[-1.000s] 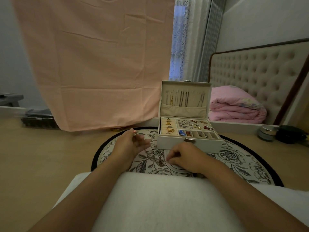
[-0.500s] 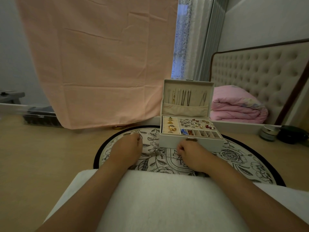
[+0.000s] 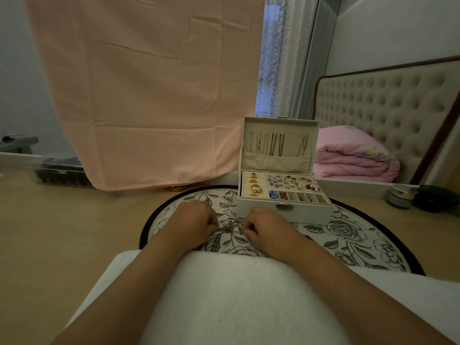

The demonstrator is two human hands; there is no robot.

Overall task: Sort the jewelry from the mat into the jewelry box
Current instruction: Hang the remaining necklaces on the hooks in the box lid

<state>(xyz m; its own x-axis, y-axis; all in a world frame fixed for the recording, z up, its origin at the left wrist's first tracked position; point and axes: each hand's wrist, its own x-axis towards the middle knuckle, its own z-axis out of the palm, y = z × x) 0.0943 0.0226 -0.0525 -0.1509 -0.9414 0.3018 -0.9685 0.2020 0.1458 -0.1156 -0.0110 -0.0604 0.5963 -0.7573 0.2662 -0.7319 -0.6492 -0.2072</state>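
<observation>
Left hand point(image 3: 193, 224) and right hand point(image 3: 267, 226) each pinching one necklace point(image 3: 230, 228) over mat point(image 3: 348, 235), open jewelry box point(image 3: 283, 207) at 1 o'clock

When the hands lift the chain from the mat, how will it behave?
The chain looks thin, so it probably hangs limp and weighs little. Stretched between both hands, it may sag and tangle.

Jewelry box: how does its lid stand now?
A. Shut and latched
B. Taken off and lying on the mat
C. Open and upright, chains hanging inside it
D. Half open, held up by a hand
C: the lid of the jewelry box stands upright, with chains hanging inside it; neither hand touches it.
</observation>
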